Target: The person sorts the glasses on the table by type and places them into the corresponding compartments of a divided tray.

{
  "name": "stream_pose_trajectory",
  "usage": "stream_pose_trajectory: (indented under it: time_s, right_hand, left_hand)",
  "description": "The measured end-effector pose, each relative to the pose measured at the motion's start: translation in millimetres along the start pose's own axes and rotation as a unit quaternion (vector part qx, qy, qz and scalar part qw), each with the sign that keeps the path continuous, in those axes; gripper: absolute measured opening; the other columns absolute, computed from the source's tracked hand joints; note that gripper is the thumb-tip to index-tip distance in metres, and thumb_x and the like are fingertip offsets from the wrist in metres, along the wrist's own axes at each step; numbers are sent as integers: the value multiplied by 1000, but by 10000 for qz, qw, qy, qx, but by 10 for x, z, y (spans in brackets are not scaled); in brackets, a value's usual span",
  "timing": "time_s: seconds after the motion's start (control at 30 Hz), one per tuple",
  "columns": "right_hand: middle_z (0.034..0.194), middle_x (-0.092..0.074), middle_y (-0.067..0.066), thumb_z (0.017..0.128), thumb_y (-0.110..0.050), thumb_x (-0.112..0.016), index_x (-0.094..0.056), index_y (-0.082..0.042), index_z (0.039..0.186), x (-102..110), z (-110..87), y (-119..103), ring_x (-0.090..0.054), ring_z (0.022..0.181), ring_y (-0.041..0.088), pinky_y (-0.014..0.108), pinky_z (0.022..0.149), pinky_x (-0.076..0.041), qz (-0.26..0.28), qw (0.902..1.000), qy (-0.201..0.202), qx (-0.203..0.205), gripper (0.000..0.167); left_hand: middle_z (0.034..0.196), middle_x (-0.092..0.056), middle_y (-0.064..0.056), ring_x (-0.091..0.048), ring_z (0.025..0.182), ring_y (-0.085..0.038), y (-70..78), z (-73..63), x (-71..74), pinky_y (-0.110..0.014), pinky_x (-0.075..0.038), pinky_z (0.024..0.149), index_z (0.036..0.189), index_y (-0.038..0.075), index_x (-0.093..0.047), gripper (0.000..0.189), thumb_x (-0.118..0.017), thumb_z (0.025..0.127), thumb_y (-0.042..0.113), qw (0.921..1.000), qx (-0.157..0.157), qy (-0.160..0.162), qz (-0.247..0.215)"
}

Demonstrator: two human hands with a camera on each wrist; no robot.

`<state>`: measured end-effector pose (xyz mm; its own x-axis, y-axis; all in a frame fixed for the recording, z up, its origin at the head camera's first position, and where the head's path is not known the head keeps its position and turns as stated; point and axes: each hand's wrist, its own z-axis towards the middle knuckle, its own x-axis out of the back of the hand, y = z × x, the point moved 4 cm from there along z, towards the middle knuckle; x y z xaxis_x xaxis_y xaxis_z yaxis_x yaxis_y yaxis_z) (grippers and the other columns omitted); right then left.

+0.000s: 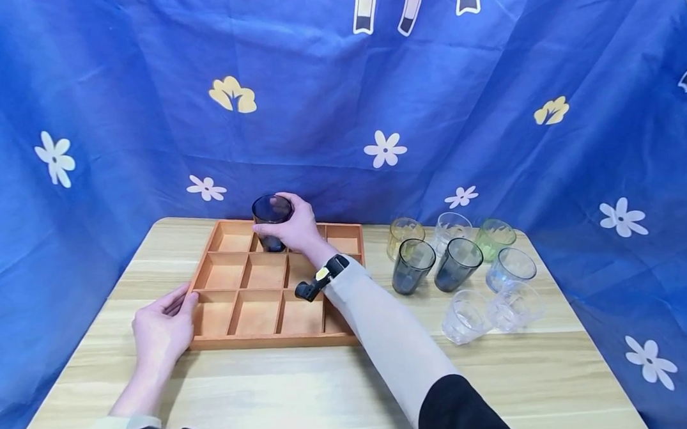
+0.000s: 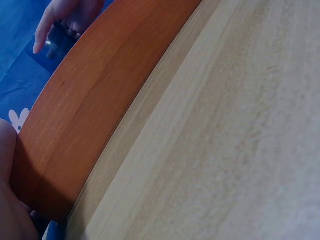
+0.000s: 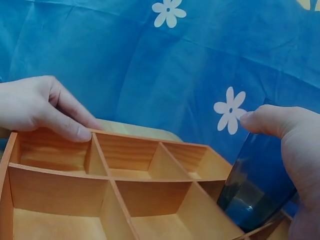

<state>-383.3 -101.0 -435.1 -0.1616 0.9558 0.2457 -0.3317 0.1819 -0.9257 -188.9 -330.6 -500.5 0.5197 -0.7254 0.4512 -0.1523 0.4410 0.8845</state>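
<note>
Evidently, the person's left hand (image 1: 163,331) pinches the wooden tray (image 1: 268,340) by its left wall, toward the near corner, thumb over the rim and fingers against the outside; that hold probably serves to stop the tray sliding on the table (image 1: 557,365). At the second compartment from the left in the tray's far row is a dark glass (image 1: 267,213), its mouth up and well above the dividers; whether its base rests on the compartment floor cannot be told. On the glass's right side, the right hand (image 1: 298,226) grips it near the top, thumb curled round the side nearer the tray's front and a finger round the far side, seemingly a high hold so that the dividers do not crowd the hand; how the remaining fingers lie is hidden. Right of the tray, loosely grouped, perhaps for easy reach, stand a yellow glass (image 1: 404,237) and, just nearer the tray's front level, two dark glasses (image 1: 413,269). Farther right of the tray come clear glasses (image 1: 463,318), a green glass (image 1: 495,238) and a bluish glass (image 1: 510,271), all apparently mouth up, which leaves their sides free for gripping.
</note>
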Motion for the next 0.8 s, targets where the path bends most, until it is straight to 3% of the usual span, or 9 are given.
stream_pose_trajectory:
  time_s: [0.23, 0.8]
  right_hand:
    - [125, -74, 0, 70, -19, -103, -65, -9, 137, -18, -12, 53, -63, 119, 6, 16, 102, -48, -104, 9999, -42, 9, 78]
    - [139, -67, 11, 74, -18, -100, -54, -6, 147, -113, -16, 123, -61, 128, 17, 16, 105, -46, -165, 9978, -539, -360, 87]
  left_hand:
    - [125, -71, -16, -65, 96, 11, 25, 15, -14, -3, -50, 78, 134, 6, -73, 36, -71, 103, 25, 10000, 81, -34, -11]
    - [123, -71, -18, -63, 92, 14, 12, 11, -8, -3, -50, 77, 132, 4, -74, 35, -72, 102, 23, 10000, 11, 32, -24]
